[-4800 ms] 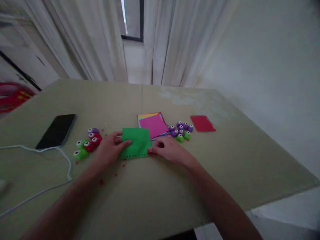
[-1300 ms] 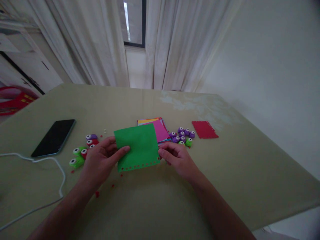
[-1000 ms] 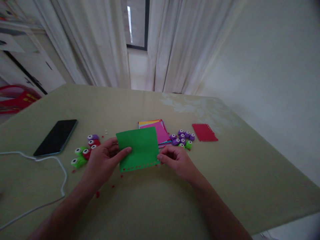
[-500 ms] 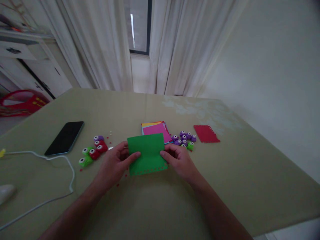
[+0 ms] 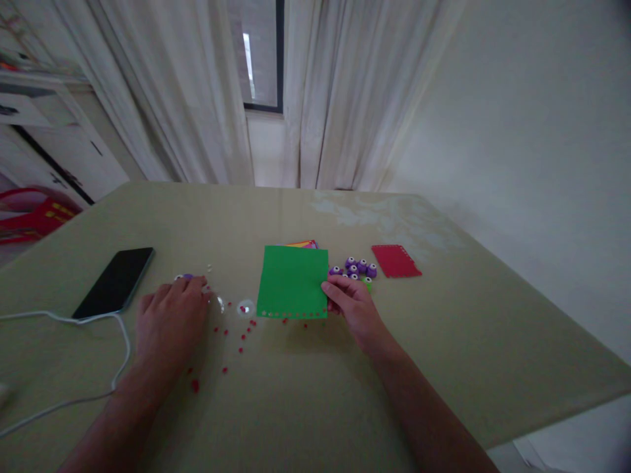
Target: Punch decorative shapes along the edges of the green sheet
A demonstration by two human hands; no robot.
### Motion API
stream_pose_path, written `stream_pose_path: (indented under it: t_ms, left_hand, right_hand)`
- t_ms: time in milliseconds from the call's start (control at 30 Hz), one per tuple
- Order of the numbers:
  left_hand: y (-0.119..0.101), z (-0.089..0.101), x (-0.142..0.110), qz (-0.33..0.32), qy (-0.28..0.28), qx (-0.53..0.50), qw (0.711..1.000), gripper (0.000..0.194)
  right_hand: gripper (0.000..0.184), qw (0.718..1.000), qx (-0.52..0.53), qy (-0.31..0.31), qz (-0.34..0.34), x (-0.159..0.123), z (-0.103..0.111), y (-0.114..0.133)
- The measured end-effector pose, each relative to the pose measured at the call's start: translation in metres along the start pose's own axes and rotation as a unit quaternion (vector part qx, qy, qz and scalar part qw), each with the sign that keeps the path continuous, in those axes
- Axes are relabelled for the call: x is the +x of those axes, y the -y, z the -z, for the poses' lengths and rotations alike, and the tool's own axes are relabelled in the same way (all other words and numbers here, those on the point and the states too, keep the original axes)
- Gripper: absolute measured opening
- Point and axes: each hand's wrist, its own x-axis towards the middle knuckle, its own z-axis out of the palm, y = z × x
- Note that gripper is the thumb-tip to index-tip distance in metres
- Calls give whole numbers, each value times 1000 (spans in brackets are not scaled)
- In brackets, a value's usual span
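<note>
My right hand pinches the right edge of a green sheet of paper, which is held tilted above the table. Small punched shapes run along the sheet's lower edge. On the left, my left hand lies over a group of small eye-topped figures that look like craft punches; a purple one peeks out beyond the knuckles. The left fingers bend downward and their tips are hidden, so any grip there cannot be seen. Behind the right hand stand several purple punches and a green one.
A red punched sheet lies at right. Behind the green sheet shows a stack of coloured paper. Red paper bits and a clear round piece are scattered mid-table. A phone and white cable lie left.
My left hand has let go of the green sheet and moved left onto the punches. The right hand still holds the sheet, which now looks flatter and taller. The view has shifted slightly.
</note>
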Motion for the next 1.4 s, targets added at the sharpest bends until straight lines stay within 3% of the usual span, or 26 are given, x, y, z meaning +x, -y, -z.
stream_pose_path:
  t_ms: [133,233,333,633,800,900,1000,1167,1267,1333,1400]
  left_hand:
    - [-8,-13,3,-12,4,-153,988,38]
    - [-23,-19,3,-36,58,-297,952,34]
    - [-33,-20,0,-62,115,-370,920,30]
    - [-37,-22,-3,-51,137,-353,924,23]
    - [-39,-17,-4,-49,48,-390,918,29]
    - [-38,-12,-7,-41,-35,-409,911,32]
    - [-42,-8,-13,-81,-82,-413,903,32]
    - [-56,-12,-22,-161,-26,-438,884,36]
    - [-60,-14,-24,-178,4,-457,872,33]
    - [-60,-14,-25,-185,5,-460,869,33]
    - [-61,-14,-26,-196,3,-464,864,32]
  right_hand:
    - [35,999,30,-27,-14,0,-3,1]
    - [34,999,37,-39,-9,-2,-4,3]
    - [32,999,36,-40,1,-3,-5,4]
    - [29,992,35,-102,58,3,0,-1]
    - [28,988,-38,-107,103,5,4,-2]
    - [25,989,-77,-81,95,0,-4,-8]
    - [24,992,-101,-39,69,-6,-18,-18]
    - [23,979,-195,2,53,-11,-34,-29]
    - [19,958,-265,-37,103,-14,-31,-21]
    - [20,955,-264,-47,126,-18,-29,-12]
    - [30,970,-218,0,104,-24,-29,-5]
